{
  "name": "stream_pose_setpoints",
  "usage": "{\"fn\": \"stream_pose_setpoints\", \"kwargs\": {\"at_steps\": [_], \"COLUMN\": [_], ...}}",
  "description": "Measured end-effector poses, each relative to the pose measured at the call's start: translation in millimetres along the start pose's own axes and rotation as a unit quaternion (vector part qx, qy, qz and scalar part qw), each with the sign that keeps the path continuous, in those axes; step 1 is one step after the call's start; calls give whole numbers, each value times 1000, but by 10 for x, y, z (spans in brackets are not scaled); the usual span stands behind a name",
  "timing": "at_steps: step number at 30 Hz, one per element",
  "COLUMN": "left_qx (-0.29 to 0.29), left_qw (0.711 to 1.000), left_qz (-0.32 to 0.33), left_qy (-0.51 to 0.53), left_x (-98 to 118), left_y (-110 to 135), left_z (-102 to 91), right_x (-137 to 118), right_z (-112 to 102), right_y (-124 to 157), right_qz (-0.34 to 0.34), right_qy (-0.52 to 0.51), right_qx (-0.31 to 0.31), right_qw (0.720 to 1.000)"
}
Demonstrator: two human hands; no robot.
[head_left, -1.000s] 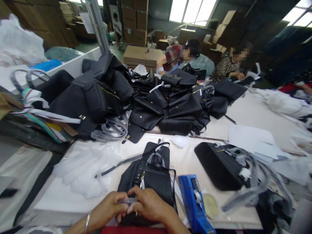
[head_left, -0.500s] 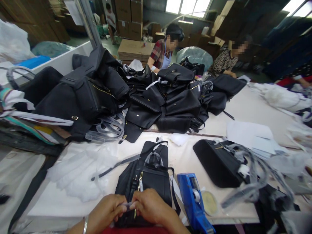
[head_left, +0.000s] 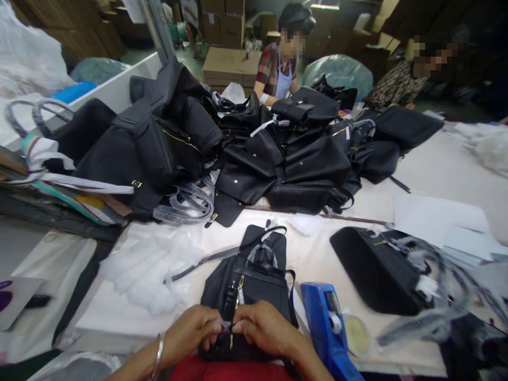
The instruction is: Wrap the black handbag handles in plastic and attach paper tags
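Head view | small pale label (head_left: pixel 211 19) on brown cardboard carton (head_left: pixel 211 33): unreadable | plaid-shirted co-worker (head_left: pixel 273 71) more upright than 1.0 s ago | black leather-look backpack (head_left: pixel 264 296), gold-coloured zip (head_left: pixel 240 282), lies on whitish worktop (head_left: pixel 309 254) | left hand (head_left: pixel 204 325) pinches clear plastic strip (head_left: pixel 226 326) over it; right hand (head_left: pixel 260 324) closed alongside, its hold hidden

Backpack (head_left: pixel 265 296) under my fingers (head_left: pixel 211 321): smooth, black, leather-like, faint sheen
Film (head_left: pixel 225 326) between them: translucent plastic
Zip (head_left: pixel 240 283) just beyond them: shiny gold metal
Tape dispenser (head_left: pixel 320 323) to their right: blue plastic
Sheets (head_left: pixel 146 270) to their left: matt white
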State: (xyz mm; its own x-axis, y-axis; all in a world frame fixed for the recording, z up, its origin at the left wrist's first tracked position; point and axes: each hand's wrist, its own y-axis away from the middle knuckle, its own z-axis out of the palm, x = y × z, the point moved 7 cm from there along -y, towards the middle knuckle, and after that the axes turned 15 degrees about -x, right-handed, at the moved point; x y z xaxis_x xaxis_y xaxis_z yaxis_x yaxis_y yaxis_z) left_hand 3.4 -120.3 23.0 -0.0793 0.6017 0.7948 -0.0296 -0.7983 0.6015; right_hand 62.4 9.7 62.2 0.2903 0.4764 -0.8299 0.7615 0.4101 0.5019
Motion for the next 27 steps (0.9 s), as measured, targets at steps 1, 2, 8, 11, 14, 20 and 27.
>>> {"fn": "stream_pose_setpoints", "kwargs": {"at_steps": [1,2,8,11,14,20,27], "left_qx": [-4,-3,26,28,13,16,37], "left_qw": [1000,1000,999,999,1000,999,998], "left_qz": [4,7,-24,-32,-18,-33,-5], "left_qy": [5,5,33,26,0,-29,-53], "left_x": [23,43,-57,-107,-71,-36,116], "left_y": [-33,-60,-71,-61,-118,-145,-328], "left_z": [24,35,-92,-123,-71,-142,-348], "right_x": [5,13,109,187,159,159,195], "right_z": [1,-6,-129,-149,-122,-192,-389], "right_y": [-30,-52,54,94,-1,-19,-193], "right_qz": [5,12,52,76,63,65,53], "right_qy": [1,8,27,30,43,64,78], "right_qx": [-5,-5,34,38,31,22,42], "right_qw": [1000,1000,998,996,997,996,995]}}
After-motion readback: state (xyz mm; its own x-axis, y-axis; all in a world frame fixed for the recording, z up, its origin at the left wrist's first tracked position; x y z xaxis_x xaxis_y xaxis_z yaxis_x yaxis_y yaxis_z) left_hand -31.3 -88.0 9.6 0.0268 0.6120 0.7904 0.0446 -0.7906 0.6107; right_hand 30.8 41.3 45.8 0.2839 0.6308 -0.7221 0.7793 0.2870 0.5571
